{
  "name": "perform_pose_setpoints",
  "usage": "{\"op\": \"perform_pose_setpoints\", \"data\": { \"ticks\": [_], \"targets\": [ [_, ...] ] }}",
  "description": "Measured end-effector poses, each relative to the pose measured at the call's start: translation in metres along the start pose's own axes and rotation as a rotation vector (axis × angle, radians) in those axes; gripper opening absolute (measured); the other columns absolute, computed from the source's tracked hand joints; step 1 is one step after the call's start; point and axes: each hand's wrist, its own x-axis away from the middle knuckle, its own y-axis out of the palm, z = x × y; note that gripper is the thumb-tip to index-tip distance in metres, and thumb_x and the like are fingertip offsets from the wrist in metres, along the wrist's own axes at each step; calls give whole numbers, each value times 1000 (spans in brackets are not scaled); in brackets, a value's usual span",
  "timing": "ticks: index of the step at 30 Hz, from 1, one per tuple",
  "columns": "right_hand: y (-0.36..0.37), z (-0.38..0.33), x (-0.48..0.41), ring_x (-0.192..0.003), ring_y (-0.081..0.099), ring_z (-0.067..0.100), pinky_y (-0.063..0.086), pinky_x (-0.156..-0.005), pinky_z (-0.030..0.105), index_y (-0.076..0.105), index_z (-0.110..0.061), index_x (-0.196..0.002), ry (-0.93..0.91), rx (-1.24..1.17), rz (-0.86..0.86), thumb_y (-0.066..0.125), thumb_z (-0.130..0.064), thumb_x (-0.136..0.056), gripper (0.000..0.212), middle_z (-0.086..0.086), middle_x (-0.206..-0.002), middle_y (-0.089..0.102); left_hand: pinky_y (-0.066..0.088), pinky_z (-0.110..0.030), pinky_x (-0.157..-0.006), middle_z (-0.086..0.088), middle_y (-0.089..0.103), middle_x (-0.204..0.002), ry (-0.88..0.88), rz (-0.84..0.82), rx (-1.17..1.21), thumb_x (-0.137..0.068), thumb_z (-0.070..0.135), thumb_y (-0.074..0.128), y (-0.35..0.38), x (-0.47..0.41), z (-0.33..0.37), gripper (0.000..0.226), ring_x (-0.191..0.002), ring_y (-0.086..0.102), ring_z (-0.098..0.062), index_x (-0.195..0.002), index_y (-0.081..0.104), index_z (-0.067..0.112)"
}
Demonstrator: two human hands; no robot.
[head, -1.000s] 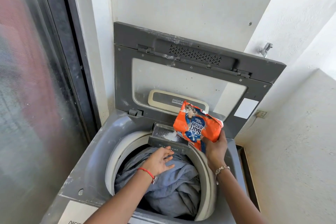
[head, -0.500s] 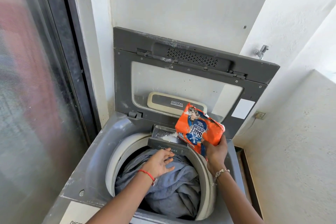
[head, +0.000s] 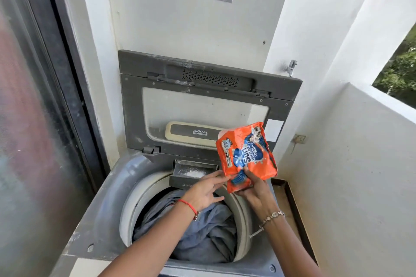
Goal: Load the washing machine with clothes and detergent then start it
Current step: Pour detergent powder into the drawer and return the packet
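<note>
The detergent packet point(head: 246, 153) has tipped back upright beside the drawer point(head: 181, 183) — right hand point(head: 255, 189) grips its lower end, left hand point(head: 206, 191) reaches over empty, fingers straight. Powder point(head: 194, 173) lies in the drawer; keep the mouth up, push the drawer home squarely.

Two bare forearms in view. At the left hand point(head: 202, 193), a thin red thread band point(head: 188, 204) circles the wrist, with a small metal piece at its underside. At the right hand point(head: 254, 189), the wrist carries a pale metal chain bracelet point(head: 272, 217) with small round links.
</note>
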Motion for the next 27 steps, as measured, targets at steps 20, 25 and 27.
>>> {"op": "perform_pose_setpoints", "data": {
  "ticks": [20, 25, 27],
  "targets": [
    [-176, -298, 147, -84, 69, 21, 59, -74, 39, 56, -7, -120, -748, 321, 160, 94, -39, -30, 103, 8, -98, 71, 50, -34, -75, -7, 62, -106, 372, -464, -413, -83, 0, 63, 344, -11, 32, 44, -96, 59, -25, -125, 52, 7],
    [-236, -399, 170, -71, 62, 25, 58, -57, 25, 60, 10, -110, -934, 566, 448, 66, 4, -79, 32, 15, -92, 64, 51, -35, -78, -3, 64, -97, 369, -616, -485, -86, 4, 62, 476, -42, 13, 32, -89, 61, -23, -115, 54, 13],
    [-261, -435, 174, -67, 61, 21, 56, -53, 20, 59, 10, -112, -974, 613, 555, 63, 7, -80, 32, 16, -93, 64, 48, -38, -80, -2, 63, -95, 374, -649, -511, -87, 4, 62, 528, -54, 7, 35, -87, 59, -20, -120, 53, 11]
  ]
}}
